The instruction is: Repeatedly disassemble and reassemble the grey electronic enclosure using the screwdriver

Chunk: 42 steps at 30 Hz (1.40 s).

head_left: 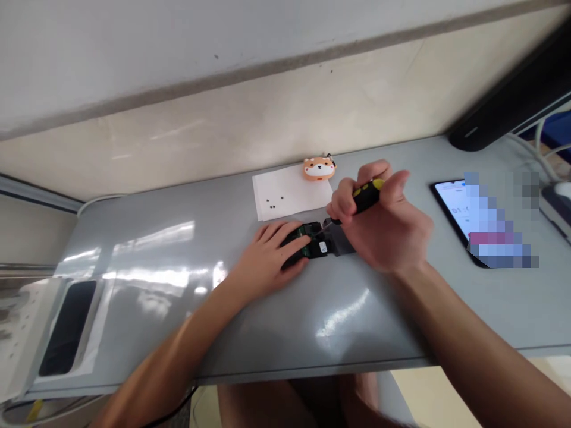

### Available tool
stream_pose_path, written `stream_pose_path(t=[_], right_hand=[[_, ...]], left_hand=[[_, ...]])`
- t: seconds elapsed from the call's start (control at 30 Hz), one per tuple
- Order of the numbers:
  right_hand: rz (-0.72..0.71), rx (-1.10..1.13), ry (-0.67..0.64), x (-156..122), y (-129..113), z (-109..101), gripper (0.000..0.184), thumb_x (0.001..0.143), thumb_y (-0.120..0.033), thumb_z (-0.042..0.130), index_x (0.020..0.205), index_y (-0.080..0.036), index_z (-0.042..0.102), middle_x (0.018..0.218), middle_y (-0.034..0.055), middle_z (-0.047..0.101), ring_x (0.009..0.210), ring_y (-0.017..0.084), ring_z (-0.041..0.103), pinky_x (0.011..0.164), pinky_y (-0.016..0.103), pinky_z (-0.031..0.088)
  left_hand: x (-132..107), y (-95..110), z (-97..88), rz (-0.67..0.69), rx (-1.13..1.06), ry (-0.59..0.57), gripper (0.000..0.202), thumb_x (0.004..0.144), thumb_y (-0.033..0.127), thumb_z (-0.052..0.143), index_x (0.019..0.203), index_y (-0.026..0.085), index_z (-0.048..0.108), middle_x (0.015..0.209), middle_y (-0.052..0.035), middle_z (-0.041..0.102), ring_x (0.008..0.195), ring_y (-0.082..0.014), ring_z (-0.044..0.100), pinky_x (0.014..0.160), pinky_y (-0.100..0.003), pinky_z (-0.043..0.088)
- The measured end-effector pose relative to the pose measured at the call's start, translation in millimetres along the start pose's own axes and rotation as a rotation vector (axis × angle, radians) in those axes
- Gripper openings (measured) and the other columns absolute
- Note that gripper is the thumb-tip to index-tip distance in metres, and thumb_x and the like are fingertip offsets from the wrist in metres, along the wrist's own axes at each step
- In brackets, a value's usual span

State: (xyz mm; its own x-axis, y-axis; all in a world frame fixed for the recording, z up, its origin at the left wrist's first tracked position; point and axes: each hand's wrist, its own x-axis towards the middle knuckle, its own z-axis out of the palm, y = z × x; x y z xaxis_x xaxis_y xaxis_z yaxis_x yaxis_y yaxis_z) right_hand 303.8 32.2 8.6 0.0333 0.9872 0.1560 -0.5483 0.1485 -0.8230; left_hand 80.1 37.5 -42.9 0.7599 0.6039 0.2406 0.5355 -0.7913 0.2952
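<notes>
My right hand (pixel 379 220) is closed around a screwdriver (pixel 368 196) with a black and yellow handle. Its thin shaft slants down to the left, and the tip meets a small black device (pixel 319 245) with bits of green circuit board showing. Whether the tip sits in a screw is too small to tell. My left hand (pixel 272 255) holds the device down against the table, fingers over its left part and thumb along the near side. A flat dark piece (pixel 343 241) at the device's right is partly hidden by my right hand.
Several tiny dark bits, apparently screws (pixel 272 207), lie on white paper (pixel 294 193) behind the device. An orange dog-faced case (pixel 319 169) rests at the paper's corner. A lit phone (pixel 459 208) lies right; a dark phone (pixel 69 327) lies left. The grey table (pixel 276 333) meets a wall behind.
</notes>
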Motion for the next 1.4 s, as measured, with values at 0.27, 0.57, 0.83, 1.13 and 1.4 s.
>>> stream_pose_path(t=[0.27,0.57,0.83,1.13,1.4], right_hand=[[0.019,-0.054,0.04,7.5,1.1,-1.9,0.053,0.099,-0.08,0.055,0.083,-0.03,0.058,0.067,-0.0017,0.045,0.059,0.018,0.047,0.06,0.037,0.051],[-0.011,-0.062,0.105,7.0,4.4,0.3,0.05,0.096,-0.076,0.065,0.083,-0.028,0.056,0.076,0.0,0.053,0.067,0.018,0.054,0.062,0.036,0.049],[0.036,-0.057,0.063,6.5,0.7,4.7,0.063,0.097,-0.086,0.051,0.076,-0.027,0.061,0.064,-0.002,0.039,0.058,0.016,0.039,0.058,0.034,0.043],[-0.025,-0.151,0.057,1.9,4.7,3.9,0.049,0.094,-0.076,0.068,0.086,-0.03,0.057,0.075,-0.0004,0.051,0.071,0.019,0.058,0.065,0.036,0.053],[-0.024,-0.118,0.033,1.5,1.8,6.4,0.045,0.098,-0.073,0.066,0.088,-0.031,0.059,0.072,-0.001,0.046,0.064,0.019,0.052,0.059,0.036,0.051]], left_hand=[[0.9,1.6,-4.3,-0.028,-0.029,-0.033,0.032,0.11,0.034,0.06,0.137,0.024,0.072,0.15,-0.0141,0.067,0.139,-0.0322,0.061,0.117,-0.053,0.052],[1.8,1.8,-4.6,-0.042,-0.013,-0.05,0.032,0.111,0.036,0.058,0.137,0.025,0.072,0.152,-0.0129,0.066,0.143,-0.0317,0.058,0.118,-0.051,0.05],[1.4,0.6,-3.3,-0.037,-0.017,-0.048,0.033,0.112,0.038,0.056,0.137,0.024,0.071,0.152,-0.0134,0.066,0.143,-0.0311,0.059,0.118,-0.051,0.05],[1.4,1.4,-4.4,-0.052,-0.049,-0.046,0.032,0.109,0.034,0.061,0.138,0.026,0.072,0.152,-0.0128,0.067,0.144,-0.0325,0.058,0.119,-0.054,0.049],[2.1,2.8,-5.9,-0.052,-0.059,-0.049,0.034,0.111,0.035,0.058,0.141,0.023,0.067,0.151,-0.0124,0.068,0.143,-0.0307,0.059,0.12,-0.051,0.048]])
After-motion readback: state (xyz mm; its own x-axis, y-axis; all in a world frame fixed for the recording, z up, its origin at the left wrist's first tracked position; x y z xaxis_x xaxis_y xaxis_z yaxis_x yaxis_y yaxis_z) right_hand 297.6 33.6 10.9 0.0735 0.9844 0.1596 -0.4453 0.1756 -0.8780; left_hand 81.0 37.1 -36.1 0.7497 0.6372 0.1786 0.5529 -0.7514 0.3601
